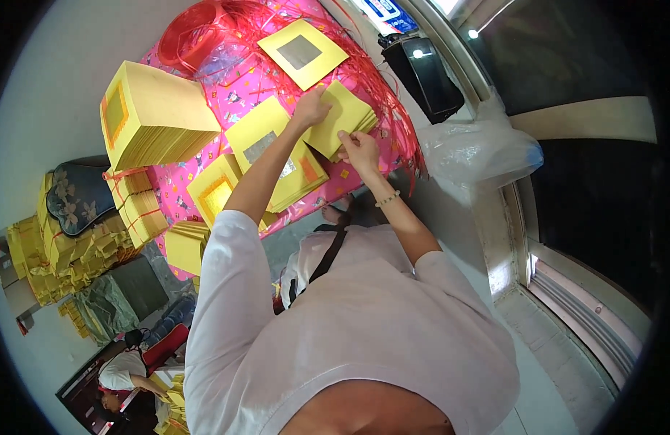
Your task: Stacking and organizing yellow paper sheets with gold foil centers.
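Both my hands are at a stack of plain yellow paper sheets [340, 116] near the table's right edge. My left hand [311, 110] is closed at the stack's left side, its fingertips partly hidden. At the near right side, my right hand [359, 152], with a beaded bracelet at the wrist, pinches the sheet edges. Left of this lies a pile of yellow sheets with silver squares [256, 119], partly covered by my left forearm. Beyond my hands rests a yellow sheet with a grey-silver square [300, 52].
The table has a pink patterned cover [237, 94]. A tall yellow paper stack [168, 101] stands at left, above a red-tied bundle [137, 206]. Red strings [393, 109] trail along the right edge near a red basin [191, 36]. A plastic bag [480, 152] lies right; another person [125, 370] sits lower left.
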### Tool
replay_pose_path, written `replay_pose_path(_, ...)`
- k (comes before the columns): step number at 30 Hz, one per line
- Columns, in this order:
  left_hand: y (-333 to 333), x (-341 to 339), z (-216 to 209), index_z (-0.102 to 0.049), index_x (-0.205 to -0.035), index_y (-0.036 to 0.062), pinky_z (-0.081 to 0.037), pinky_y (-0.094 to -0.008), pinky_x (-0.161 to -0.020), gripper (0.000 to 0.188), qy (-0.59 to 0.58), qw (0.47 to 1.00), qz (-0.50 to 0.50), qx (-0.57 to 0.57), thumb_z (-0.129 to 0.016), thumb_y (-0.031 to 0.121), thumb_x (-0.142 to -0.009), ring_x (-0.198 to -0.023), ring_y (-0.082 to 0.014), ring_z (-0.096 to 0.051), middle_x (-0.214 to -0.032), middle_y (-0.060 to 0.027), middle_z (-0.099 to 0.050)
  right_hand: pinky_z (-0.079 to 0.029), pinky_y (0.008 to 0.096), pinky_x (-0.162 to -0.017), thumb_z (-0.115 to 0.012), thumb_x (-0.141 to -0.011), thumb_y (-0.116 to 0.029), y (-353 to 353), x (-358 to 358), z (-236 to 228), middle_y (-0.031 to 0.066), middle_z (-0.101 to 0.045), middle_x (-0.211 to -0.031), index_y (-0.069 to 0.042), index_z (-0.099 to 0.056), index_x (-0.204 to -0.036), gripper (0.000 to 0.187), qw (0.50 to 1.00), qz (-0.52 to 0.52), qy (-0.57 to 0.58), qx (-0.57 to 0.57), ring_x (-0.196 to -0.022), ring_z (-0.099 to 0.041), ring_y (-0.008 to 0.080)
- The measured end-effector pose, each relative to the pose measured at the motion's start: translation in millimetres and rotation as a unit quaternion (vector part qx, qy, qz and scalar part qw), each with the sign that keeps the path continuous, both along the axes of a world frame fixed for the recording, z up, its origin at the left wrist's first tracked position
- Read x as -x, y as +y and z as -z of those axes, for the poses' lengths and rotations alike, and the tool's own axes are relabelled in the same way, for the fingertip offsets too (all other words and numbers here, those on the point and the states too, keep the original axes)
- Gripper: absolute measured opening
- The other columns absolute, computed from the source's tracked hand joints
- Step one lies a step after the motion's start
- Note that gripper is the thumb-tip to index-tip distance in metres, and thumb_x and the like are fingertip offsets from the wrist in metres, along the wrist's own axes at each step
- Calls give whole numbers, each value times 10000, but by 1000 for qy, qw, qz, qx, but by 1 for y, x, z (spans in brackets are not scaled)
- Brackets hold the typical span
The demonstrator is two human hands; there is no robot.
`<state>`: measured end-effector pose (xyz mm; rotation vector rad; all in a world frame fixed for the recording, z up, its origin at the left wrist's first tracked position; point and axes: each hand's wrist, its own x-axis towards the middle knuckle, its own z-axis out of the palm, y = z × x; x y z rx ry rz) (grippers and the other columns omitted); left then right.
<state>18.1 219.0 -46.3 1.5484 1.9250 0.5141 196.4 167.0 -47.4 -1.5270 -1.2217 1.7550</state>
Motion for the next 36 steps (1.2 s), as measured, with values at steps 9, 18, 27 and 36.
replay_pose_path(9, 3, -5, 18, -545, -1113, 60, -467, -419, -811, 374, -56, 998, -16, 4, -613, 231, -788, -947, -363, -601, -988, -219, -625, -502, 253, -503, -626, -855, -322, 3, -3, 14, 67, -668, -696, 9, -634, -811, 334, 1000, 1, -12, 12, -557, -635, 124)
replay_pose_path(18, 1, -14, 24, -516, -1098, 25, -466, -436, -802, 389, -31, 999, 2, 8, -610, 236, -785, -932, -368, -605, -948, -230, -626, -490, 340, -558, -672, -800, -298, 4, -11, 43, 75, -655, -663, -3, -630, -826, 299, 994, -32, -87, -59, -579, -634, 199)
replay_pose_path(27, -17, -26, 30, -469, -1152, 10, -431, -443, -844, 507, 126, 986, -18, -111, -682, 182, -725, -983, -392, -521, -1016, -240, -527, -414, 420, -802, -771, -677, -256, 2, -13, 5, 185, -441, -988, -56, -463, -1210, 647, 876, -56, -251, -407, -936, -475, 356)
replay_pose_path(36, -106, -12, -28, -566, -1067, 75, -428, -423, -799, 373, 17, 974, -46, -219, -684, 101, -714, -915, -327, -521, -912, -154, -527, -393, 426, -849, -766, -679, -250, 10, -12, -17, 189, -413, -1039, -83, -507, -1186, 593, 871, -82, -221, -432, -988, -445, 350)
